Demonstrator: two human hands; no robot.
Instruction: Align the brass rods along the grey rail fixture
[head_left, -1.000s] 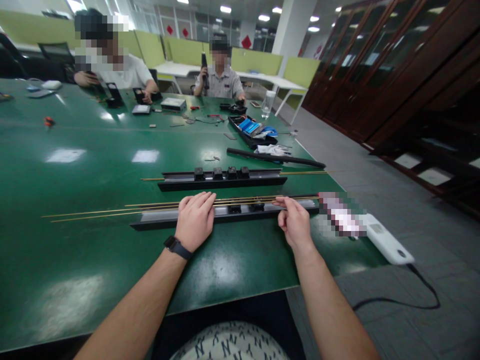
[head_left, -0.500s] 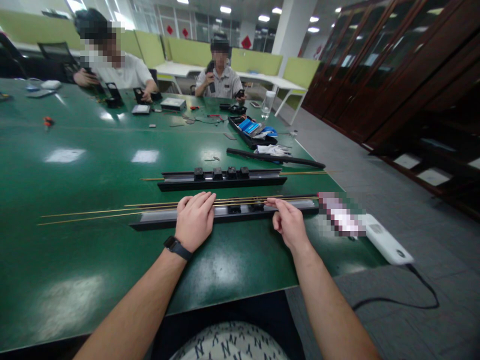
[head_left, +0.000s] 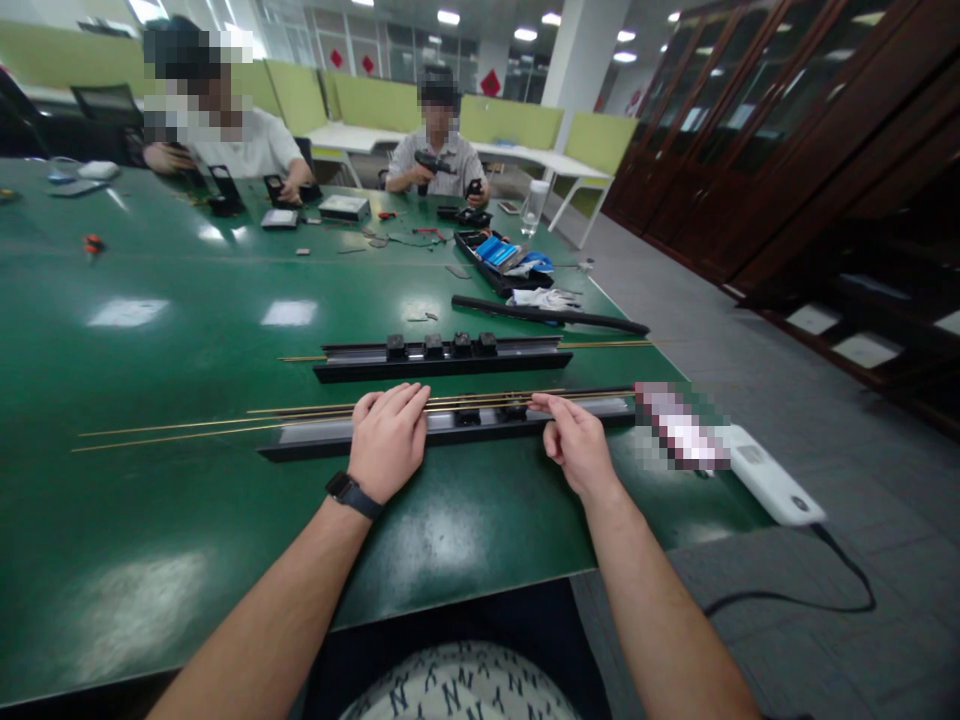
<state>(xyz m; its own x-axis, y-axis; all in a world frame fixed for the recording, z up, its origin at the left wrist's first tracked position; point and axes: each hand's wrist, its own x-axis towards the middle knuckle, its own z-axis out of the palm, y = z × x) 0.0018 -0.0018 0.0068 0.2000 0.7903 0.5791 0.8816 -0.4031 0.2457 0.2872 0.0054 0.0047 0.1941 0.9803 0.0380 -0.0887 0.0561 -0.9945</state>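
Right hand [head_left: 577,440] slid leftward, pinching a golden rod [head_left: 187,437]; left hand [head_left: 390,435] over it, grip unclear.

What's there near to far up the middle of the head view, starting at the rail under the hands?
Near rail → far rail → black strip → tray → person → green partition.

is a green table [head_left: 465,540], glossy; bears a near rail [head_left: 315,445] and, roughly parallel beyond it, a far rail [head_left: 442,368]; past these, carries a black strip [head_left: 600,322], a white glove [head_left: 540,298] just behind it and a tray [head_left: 491,275]; toward the far side, holds a bottle [head_left: 533,210] and a white box [head_left: 343,208]; at left, has a small orange object [head_left: 92,244]; by the right edge, supports a white device [head_left: 772,478].
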